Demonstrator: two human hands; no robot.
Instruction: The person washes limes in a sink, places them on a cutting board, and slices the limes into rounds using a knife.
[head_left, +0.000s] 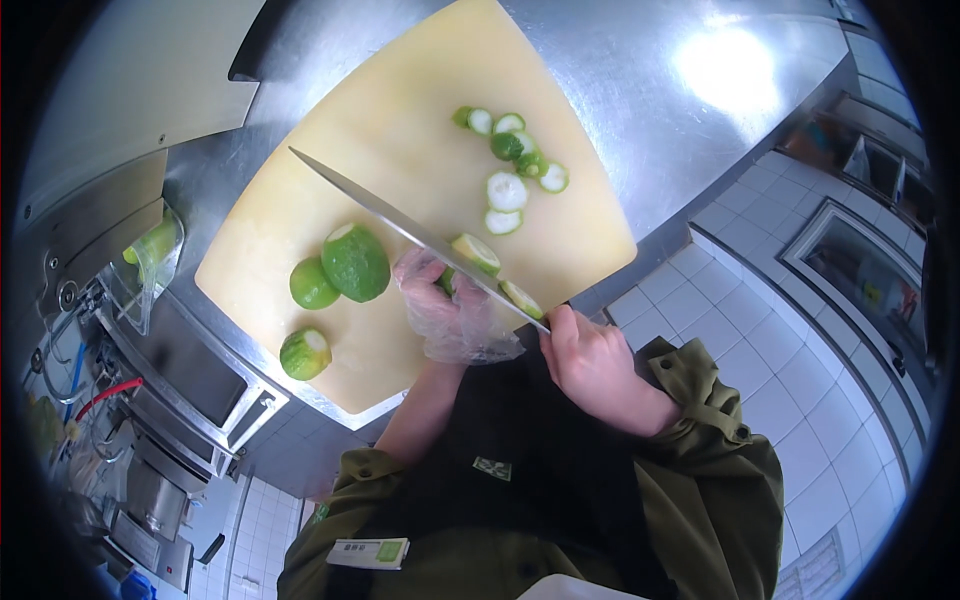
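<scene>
My right hand (589, 360), bare, grips the handle of a long chef's knife (375, 206). The blade slants across a pale cutting board (375, 112), its tip towards the far left. In a clear plastic glove, my left hand (450, 304) holds a lime (446, 280), mostly hidden by the fingers. Cut lime pieces, one by the blade's middle (478, 253) and one close to the handle (520, 300), lie against the knife's far side. Left of the glove sit a large lime (356, 262) with its end trimmed, a smaller lime (313, 283), and another trimmed lime (305, 353) nearer me.
Several sliced-off lime ends (507, 191) are scattered on the board's right half. Beneath the board is a stainless steel counter (622, 67). A clear container (154, 251) with green fruit stands at the left, beside a metal appliance (112, 202). Red tubing (109, 397) hangs lower left.
</scene>
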